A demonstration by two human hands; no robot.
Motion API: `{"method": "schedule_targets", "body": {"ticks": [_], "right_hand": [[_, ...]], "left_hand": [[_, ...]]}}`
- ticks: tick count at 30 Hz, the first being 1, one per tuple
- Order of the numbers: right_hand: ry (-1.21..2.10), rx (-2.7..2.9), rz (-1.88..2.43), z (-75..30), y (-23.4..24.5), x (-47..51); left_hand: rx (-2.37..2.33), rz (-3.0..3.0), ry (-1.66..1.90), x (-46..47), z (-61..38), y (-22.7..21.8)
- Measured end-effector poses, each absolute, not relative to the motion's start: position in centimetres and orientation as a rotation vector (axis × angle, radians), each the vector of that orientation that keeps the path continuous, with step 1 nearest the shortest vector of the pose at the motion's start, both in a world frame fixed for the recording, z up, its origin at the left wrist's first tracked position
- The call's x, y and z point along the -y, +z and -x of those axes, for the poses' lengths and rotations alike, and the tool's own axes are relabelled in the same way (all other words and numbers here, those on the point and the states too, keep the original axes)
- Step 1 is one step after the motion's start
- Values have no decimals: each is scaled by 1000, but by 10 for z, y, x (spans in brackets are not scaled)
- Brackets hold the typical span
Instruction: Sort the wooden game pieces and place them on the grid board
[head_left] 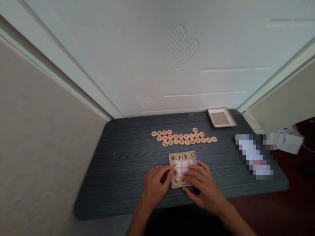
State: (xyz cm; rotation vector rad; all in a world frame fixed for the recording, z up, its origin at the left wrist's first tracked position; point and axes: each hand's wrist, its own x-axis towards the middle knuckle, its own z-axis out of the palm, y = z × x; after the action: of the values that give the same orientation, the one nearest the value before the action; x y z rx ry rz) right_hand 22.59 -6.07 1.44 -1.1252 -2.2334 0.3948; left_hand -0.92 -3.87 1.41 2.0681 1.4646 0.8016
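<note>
A small white tray (194,154) with red grid lines lies on the dark table (123,164), holding several round wooden chess discs (178,157). My left hand (154,186) rests at the tray's left edge, fingers curled against it, fingertips near a disc (175,172). My right hand (203,185) lies over the tray's lower right part, fingers stretched flat across it and hiding that corner. Whether either hand pinches a disc is not visible.
Several more wooden discs (183,137) lie in rows farther back on the table. A brown-rimmed box lid (221,118) sits at the back right. A blurred object (254,155) lies at the right edge. A white door with heart shapes (183,47) stands behind.
</note>
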Motion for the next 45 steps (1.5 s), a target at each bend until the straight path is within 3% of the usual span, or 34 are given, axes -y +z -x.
{"method": "schedule_targets", "body": {"ticks": [16, 25, 30, 45], "right_hand": [[405, 1897, 1275, -238, 10, 53], [403, 1648, 1488, -268, 9, 37], [482, 1570, 1519, -267, 7, 36], [533, 1557, 1543, -264, 10, 34]], "left_hand": [[-1489, -1786, 828, 28, 19, 21], [-1612, -2032, 955, -68, 61, 29], [-1533, -2256, 835, -109, 70, 20], [-1664, -2123, 915, -109, 73, 5]]}}
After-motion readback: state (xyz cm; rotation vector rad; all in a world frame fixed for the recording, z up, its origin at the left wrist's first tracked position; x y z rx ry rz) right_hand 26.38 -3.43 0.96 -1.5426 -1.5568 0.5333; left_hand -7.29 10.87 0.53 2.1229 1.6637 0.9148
